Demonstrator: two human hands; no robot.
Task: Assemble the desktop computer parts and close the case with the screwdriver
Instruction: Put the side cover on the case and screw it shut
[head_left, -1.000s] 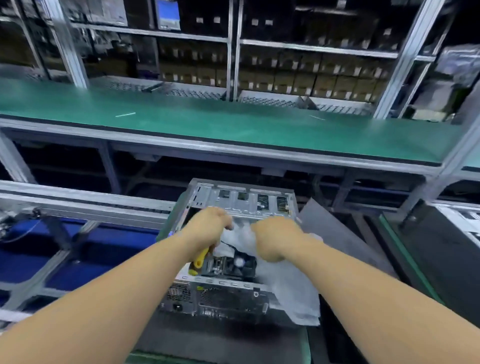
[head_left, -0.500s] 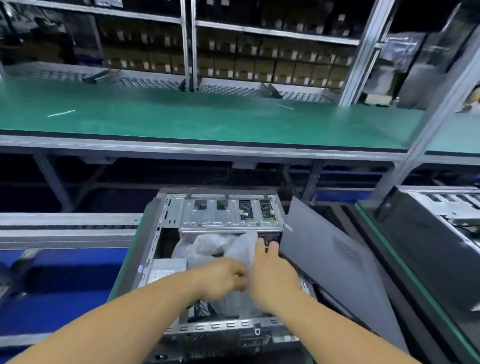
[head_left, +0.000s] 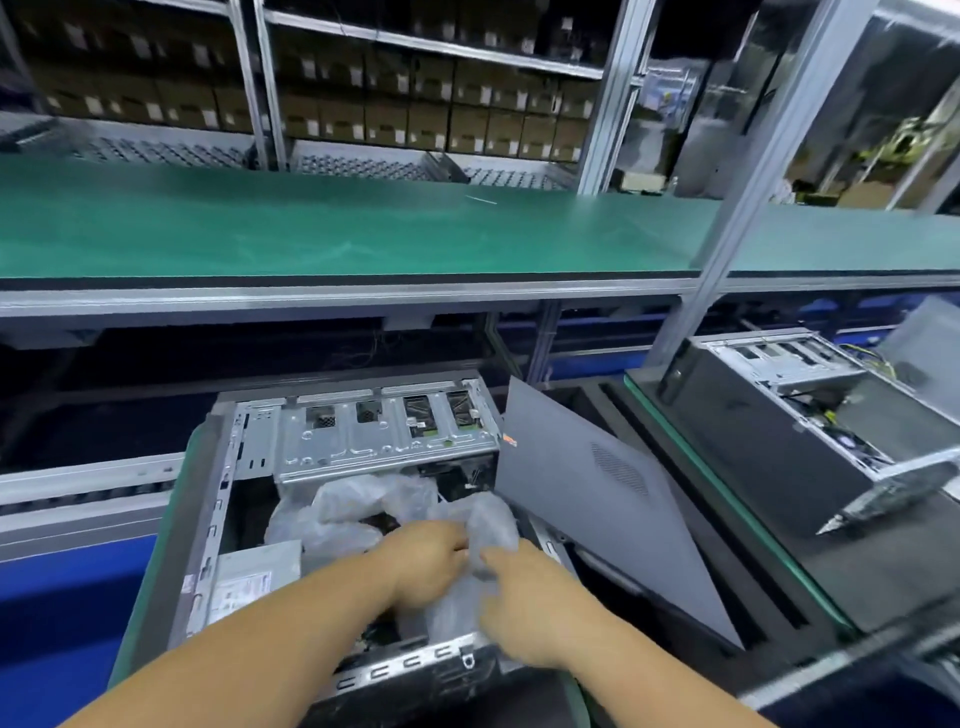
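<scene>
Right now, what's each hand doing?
Left hand: gripping the plastic bag.
Right hand: pinching the same bag.

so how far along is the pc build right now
Done: drive cage and other parts sit inside the open computer case. In hand: both hands, left hand and right hand, grip a clear plastic bag over the interior. Left: the grey side panel leans beside the case, unfitted; no screwdriver visible.

surface: green-edged tray (head_left: 156, 571) | on it: open computer case (head_left: 249, 457)
</scene>
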